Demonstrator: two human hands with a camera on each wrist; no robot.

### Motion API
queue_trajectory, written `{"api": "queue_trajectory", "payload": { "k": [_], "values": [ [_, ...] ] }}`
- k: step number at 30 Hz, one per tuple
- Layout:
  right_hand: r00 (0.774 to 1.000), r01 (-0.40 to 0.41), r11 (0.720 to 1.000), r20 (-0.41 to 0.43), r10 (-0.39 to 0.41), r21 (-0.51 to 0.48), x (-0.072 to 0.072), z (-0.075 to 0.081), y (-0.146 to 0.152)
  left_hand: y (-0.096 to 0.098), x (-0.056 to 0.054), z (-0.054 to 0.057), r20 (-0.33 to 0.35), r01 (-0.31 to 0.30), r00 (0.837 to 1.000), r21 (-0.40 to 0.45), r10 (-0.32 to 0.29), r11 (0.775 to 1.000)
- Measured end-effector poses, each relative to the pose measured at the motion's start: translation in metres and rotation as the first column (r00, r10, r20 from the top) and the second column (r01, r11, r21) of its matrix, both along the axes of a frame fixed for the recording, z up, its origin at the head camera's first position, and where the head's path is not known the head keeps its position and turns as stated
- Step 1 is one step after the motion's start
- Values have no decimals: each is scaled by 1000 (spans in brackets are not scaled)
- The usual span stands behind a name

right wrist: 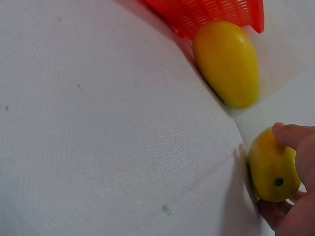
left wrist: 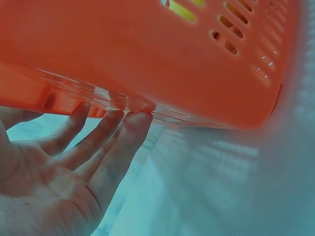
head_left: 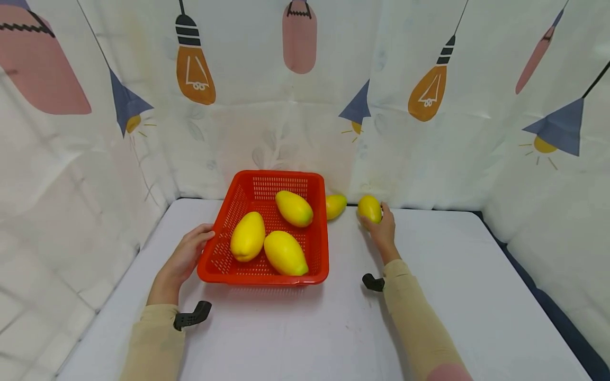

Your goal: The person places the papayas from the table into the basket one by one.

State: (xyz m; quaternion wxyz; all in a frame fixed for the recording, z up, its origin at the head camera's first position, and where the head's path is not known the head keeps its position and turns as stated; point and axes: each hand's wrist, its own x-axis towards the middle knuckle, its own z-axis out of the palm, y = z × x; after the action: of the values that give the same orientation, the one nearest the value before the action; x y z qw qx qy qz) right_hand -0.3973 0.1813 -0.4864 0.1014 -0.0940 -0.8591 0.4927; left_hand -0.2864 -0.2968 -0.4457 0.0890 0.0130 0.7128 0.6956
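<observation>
A smooth, oval yellow mango (head_left: 369,207) is held between the thumb and fingers of the right hand (head_left: 383,233), near the back edge of a white table (head_left: 343,323). To its left stands a red plastic basket (head_left: 267,279) with slotted walls; the left hand (head_left: 187,253) touches its left side with nearly straight fingers. Three glossy mangoes (head_left: 286,253) lie inside, another mango (head_left: 336,206) just beside it. The table's surface looks finely woven, lightly specked. Creased pale sheeting (head_left: 305,127) printed with bulbs and lamps surrounds it.

Both arms (head_left: 416,317) reach forward, left hand (head_left: 185,254) straight-fingered, right hand (head_left: 383,231) curled.
</observation>
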Motion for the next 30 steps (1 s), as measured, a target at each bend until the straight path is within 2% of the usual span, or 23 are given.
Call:
{"api": "queue_trajectory", "payload": {
  "k": [10,17,30],
  "values": [
    [1000,2,999,-25,-1,37,-4,-2,0,0,0,0,-3,1,1000,-6,-1,1000],
    [1000,3,1000,2,-3,18,-3,-5,-1,0,1,-1,-7,3,1000,-5,-3,1000],
    [1000,0,1000,-31,0,-15,-3,-3,-3,0,0,0,-5,1,1000,-8,-1,1000]
  ]
}}
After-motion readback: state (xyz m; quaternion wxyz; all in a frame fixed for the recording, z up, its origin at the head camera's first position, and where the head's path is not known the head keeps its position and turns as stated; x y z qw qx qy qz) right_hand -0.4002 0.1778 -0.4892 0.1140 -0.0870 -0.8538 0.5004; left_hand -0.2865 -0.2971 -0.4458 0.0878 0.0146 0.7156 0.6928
